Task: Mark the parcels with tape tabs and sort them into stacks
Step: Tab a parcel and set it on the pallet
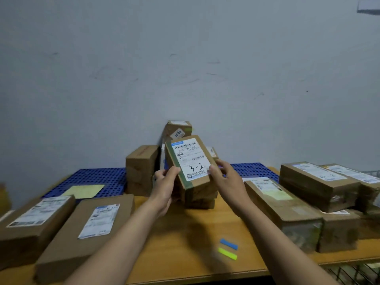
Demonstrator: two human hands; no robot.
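Parcel (pixel 190 161): rectangular cardboard, paper label | left hand (pixel 164 187) grips | right hand (pixel 225 179) grips

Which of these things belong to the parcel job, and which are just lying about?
Job: held parcel, left hand, right hand, blue tab, yellow tab, parcels on the table.
Lying about: blue mat, paper on wall.

The label (pixel 190 159) on the parcel (pixel 202 145) I hold bears a handwritten "3-2" below barcodes; its small print blurs. The sticker (pixel 178 133) on the box (pixel 169 128) behind reads roughly "JU04".
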